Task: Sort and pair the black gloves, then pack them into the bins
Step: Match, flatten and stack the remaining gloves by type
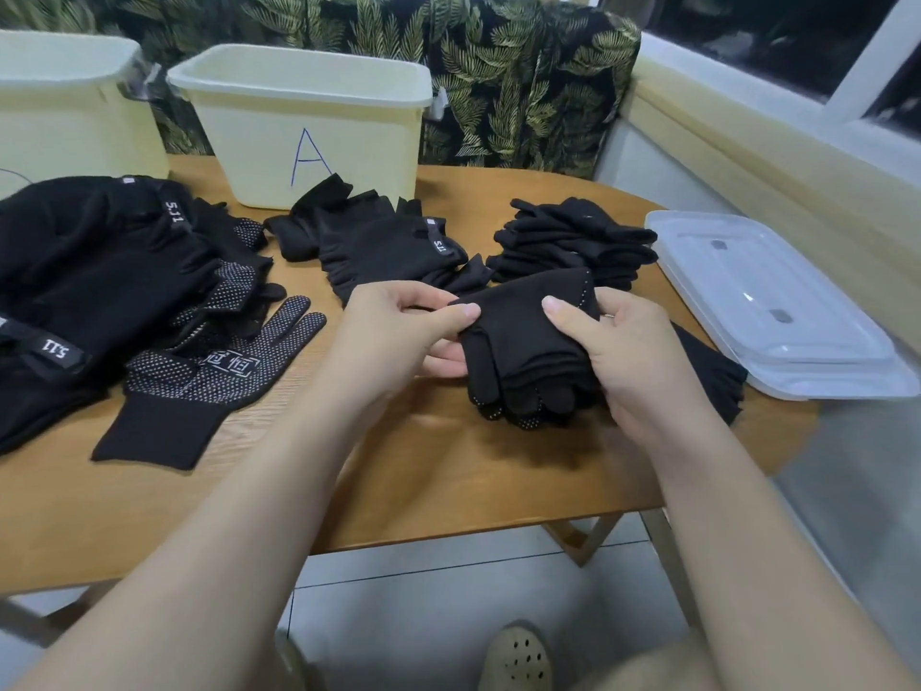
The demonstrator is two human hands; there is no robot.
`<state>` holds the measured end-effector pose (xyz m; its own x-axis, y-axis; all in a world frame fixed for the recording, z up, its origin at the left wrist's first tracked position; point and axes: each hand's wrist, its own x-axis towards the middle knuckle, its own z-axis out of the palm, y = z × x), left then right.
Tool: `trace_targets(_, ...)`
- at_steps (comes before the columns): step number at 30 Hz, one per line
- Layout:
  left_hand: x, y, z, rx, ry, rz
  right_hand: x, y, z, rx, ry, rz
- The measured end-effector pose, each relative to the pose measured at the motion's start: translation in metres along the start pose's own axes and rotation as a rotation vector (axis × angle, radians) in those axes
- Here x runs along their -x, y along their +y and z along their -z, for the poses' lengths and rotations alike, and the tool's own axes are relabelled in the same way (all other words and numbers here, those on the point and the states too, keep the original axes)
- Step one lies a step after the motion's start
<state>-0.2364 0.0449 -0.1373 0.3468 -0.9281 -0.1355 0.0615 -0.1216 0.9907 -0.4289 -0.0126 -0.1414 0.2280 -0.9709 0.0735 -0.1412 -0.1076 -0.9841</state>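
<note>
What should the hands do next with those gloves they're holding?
Probably lift the folded gloves, gripped by the left hand and right hand, onto the stacked pile just behind, since they look already paired.

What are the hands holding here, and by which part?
Both hands grip one folded bundle of dotted black gloves: the left hand pinches its upper left edge, the right hand clasps its right side. Glove fingertips hang free below.
</note>
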Motion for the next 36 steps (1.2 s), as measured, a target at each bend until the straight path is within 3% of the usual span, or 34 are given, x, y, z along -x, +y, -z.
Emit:
trace_targets(24,-0.018,-0.01,-0.016,0.018,0.026,0.028,-0.007,0.007,0.016,0.176,0.067,-0.015)
trace_targets(30,-0.02,-0.018,-0.016,-0.109,0.058,-0.032,-0.008,0.011,0.026,0.344,0.13,0.027)
trace_targets(36,-0.02,-0.02,-0.015,-0.151,0.082,-0.079,0.0,0.011,0.032,0.359,0.146,0.007)
